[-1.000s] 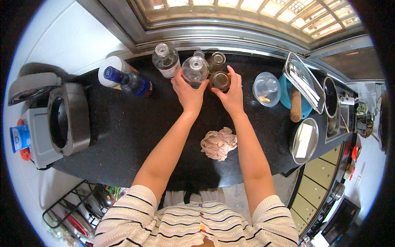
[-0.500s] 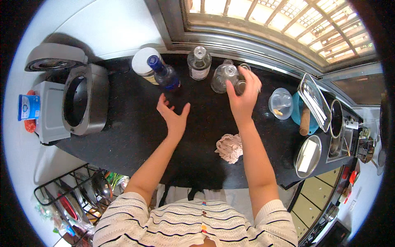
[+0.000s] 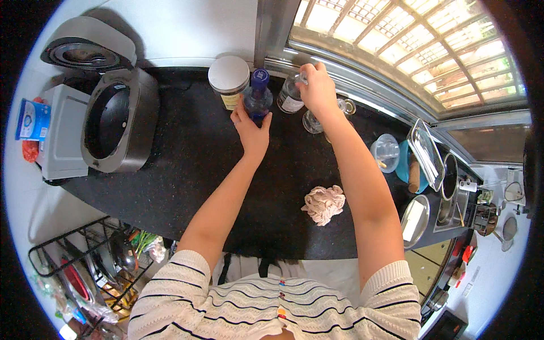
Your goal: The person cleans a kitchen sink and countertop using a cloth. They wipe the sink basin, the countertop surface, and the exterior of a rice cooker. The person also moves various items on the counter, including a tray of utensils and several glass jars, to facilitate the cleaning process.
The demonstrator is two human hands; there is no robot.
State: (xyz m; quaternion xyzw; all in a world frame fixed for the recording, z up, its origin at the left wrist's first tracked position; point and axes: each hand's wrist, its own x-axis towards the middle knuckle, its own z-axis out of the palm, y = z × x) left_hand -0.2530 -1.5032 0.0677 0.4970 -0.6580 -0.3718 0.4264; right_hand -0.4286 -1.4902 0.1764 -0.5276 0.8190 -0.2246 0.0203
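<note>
A blue glass bottle (image 3: 259,97) with a blue cap stands at the back of the black counter. My left hand (image 3: 252,133) is closed round its lower part, thumb on the right and fingers on the left. To the right of it is a clear glass bottle (image 3: 290,97) with a pale label, slightly tilted. My right hand (image 3: 319,90) grips this bottle at its neck, the fingertips partly hiding the top. Just behind the blue bottle, to its left, sits a white-lidded jar (image 3: 229,76). Under my right wrist, clear glassware (image 3: 311,122) is partly covered by the arm.
A crumpled pinkish cloth (image 3: 323,205) lies mid-counter. To the right are a clear plastic bowl (image 3: 385,152), a blue container (image 3: 403,164), a wire basket (image 3: 426,153) and an oval metal tray (image 3: 420,229). An open-lidded grey appliance (image 3: 139,127) stands left. A barred window (image 3: 391,39) rises behind.
My left hand has moved up and closed round the blue bottle. My right hand has gone left from the clear glassware to the labelled bottle's neck. The whole view has shifted a little.
</note>
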